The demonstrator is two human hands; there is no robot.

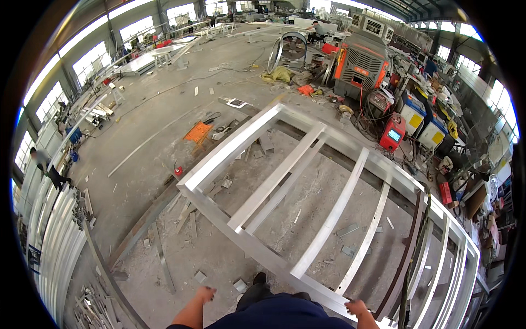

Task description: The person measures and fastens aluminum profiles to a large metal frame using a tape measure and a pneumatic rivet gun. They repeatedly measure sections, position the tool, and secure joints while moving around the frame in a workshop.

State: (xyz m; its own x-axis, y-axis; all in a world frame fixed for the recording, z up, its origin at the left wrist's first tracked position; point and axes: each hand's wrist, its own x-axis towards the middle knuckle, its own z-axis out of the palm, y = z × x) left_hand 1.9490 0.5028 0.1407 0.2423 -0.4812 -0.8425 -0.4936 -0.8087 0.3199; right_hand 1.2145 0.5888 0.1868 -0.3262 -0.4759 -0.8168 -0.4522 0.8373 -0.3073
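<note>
A large silvery metal frame (257,250) with several crossbars spreads from the middle of the view to the lower right. It rests on supports above the floor. My left hand (205,294) hangs in the air left of my body, its fingers loosely curled and nothing seen in them. Over the frame's near rail, at its lower edge, is my right hand (357,308), also with curled fingers. No object shows in it, and I cannot tell whether it touches the rail. A dark brown bar (404,249) runs across the frame beside several pale crossbars.
Metal offcuts (240,285) lie by my feet. Long silvery profiles (55,247) are stacked at left, near another person (52,170). An orange stand (198,131) is beyond the frame. A red machine (393,132), cables and a large grey-orange unit (359,66) stand at far right.
</note>
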